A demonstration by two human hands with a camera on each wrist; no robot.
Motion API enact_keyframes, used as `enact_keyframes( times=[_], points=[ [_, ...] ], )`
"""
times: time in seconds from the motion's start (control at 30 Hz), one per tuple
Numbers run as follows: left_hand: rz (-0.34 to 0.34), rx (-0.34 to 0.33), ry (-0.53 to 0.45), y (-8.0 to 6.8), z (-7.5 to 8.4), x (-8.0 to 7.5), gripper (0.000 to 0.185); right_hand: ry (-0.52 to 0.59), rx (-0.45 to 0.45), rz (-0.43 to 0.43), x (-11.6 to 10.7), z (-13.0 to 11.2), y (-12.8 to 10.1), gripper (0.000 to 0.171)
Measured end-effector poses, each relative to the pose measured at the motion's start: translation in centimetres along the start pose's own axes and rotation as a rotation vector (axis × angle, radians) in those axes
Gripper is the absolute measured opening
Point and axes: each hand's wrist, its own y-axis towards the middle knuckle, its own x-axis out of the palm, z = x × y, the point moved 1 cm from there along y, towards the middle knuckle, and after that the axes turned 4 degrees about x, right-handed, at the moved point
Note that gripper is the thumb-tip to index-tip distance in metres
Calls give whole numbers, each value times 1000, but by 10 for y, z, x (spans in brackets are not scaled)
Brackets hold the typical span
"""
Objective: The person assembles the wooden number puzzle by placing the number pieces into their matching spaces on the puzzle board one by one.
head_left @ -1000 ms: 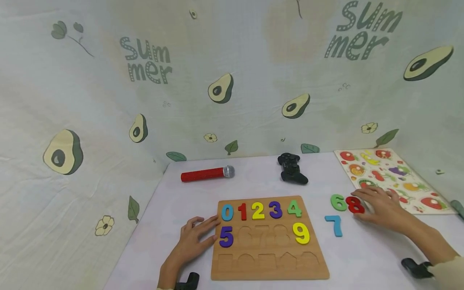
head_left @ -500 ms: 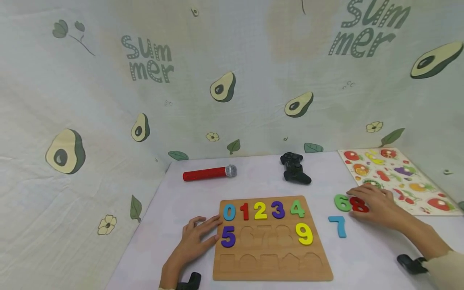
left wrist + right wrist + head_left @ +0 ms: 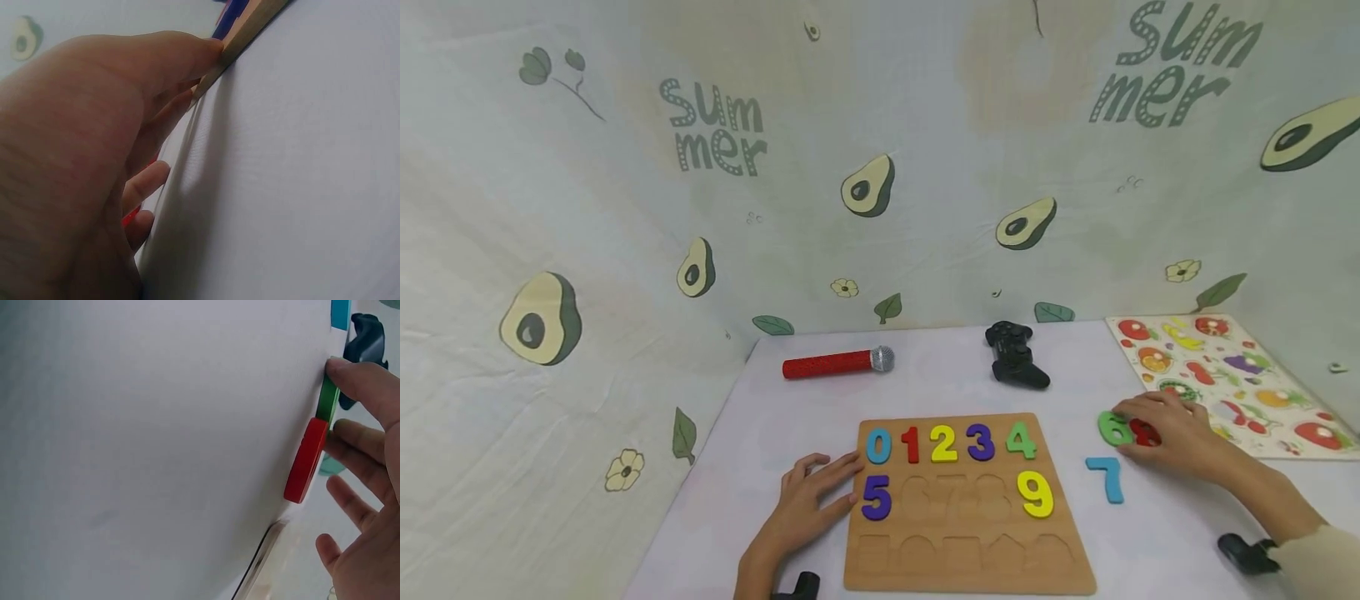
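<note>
Head view: my right hand (image 3: 1165,433) lies with straight fingers over the red 8 (image 3: 1145,433), beside the green 6 (image 3: 1111,428). Left hand (image 3: 808,500), fingers flat, touches the board (image 3: 970,575).

Left wrist: fingertips (image 3: 209,47) meet the board's edge.

Right wrist: spread fingers (image 3: 356,440) behind the 8, thumb on the 6, on the surface (image 3: 156,444).

We count ten number pieces in all. Seven sit in the wooden number board (image 3: 962,575): 0 (image 3: 878,447), 1 (image 3: 911,444), 2 (image 3: 943,443), 3 (image 3: 981,442), 4 (image 3: 1021,440), 5 (image 3: 876,498) and 9 (image 3: 1035,493). Three lie loose on the table (image 3: 940,383): a green 6 (image 3: 1110,428), a red 8 (image 3: 1145,433) and a blue 7 (image 3: 1107,478). The board shows three open number slots and five open shape slots. We count two puzzle boards, the second being the fruit puzzle (image 3: 1232,379). One red microphone (image 3: 837,364), one black game controller (image 3: 1015,356), and two hands: left hand (image 3: 808,500), right hand (image 3: 1180,429).
</note>
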Motion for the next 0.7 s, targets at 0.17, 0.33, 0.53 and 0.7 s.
enact_keyframes(
  times=[0.17,0.33,0.53,0.7],
  points=[
    [5,11,13,-1,2,-1,50,13,-11,5,1,-4,2,54],
    [5,2,7,-1,3,-2,51,2,-13,4,1,-7,2,56],
    [0,-6,-3,-5,2,0,50,-6,-19,29,-1,-12,0,56],
    [-2,-3,6,-2,2,-2,50,-12,-24,81,-4,-16,-3,54]
  ],
)
